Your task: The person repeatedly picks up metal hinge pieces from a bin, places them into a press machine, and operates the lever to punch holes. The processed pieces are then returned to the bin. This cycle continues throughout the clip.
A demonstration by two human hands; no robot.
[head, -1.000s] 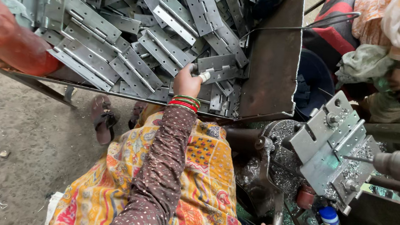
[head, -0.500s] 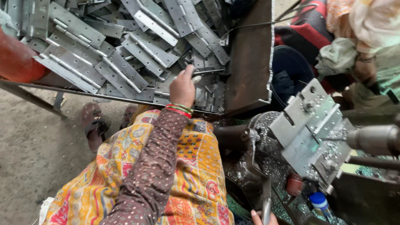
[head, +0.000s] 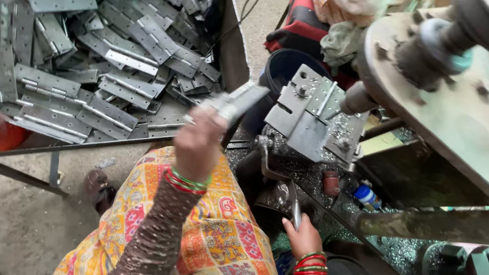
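We see the left hand [head: 198, 142] raised and closed around one grey metal hinge [head: 235, 101], which it grips by its near end so that the rest of the blurred hinge sticks out up and to the right, clear of everything else. That hinge hangs in the air just to the right of the big tray [head: 230, 40], whose dark upright wall stands right behind it, and the tray itself is heaped with a pile of hinges [head: 85, 50] of the same grey metal, lying flat and crossed over one another. The wrist below the hand wears green and red bangles [head: 185, 182], and the patterned sleeve [head: 153, 242] runs down over a yellow flowered cloth on the lap. To the right of the tray the right hand [head: 302, 236] is closed around the lower end of a thin metal lever [head: 295, 208] that rises from the hand toward a grey steel jig plate [head: 312, 117] fixed on the machine. Metal shavings lie scattered around the foot of that plate, well to the right of the tray. A small blue-capped bottle [head: 366, 196] stands just beyond the plate, farther right from the tray. Below the tray's near edge, on the bare ground, we can make out a sandalled foot [head: 98, 184].
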